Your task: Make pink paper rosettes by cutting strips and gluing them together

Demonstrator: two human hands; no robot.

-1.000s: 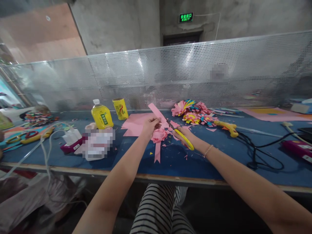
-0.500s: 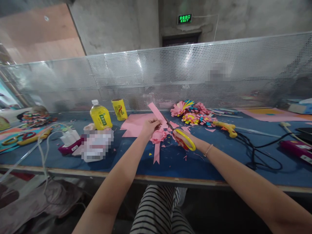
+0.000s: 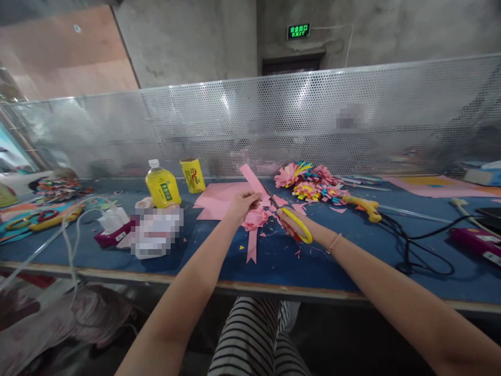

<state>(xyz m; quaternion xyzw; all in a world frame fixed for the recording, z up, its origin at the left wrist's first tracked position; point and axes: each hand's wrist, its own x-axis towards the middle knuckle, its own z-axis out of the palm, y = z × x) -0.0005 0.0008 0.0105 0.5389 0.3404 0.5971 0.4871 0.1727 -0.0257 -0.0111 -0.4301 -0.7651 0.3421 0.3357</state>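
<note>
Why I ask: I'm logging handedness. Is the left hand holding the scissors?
No, the right hand grips the yellow-handled scissors, while the left hand holds a pink paper strip.

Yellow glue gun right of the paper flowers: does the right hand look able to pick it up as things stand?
Probably not without freeing itself first: the right hand holds the scissors. The way to the yellow glue gun looks free, though, with only small pink scraps between.

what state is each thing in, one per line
pink paper strip: held in left hand
scissors: in right hand, open or shut unclear
pink paper flower: tail end notched
bottle of yellow liquid: upright, capped
yellow canister: upright
glue gun: lying down
exit sign: lit
</note>
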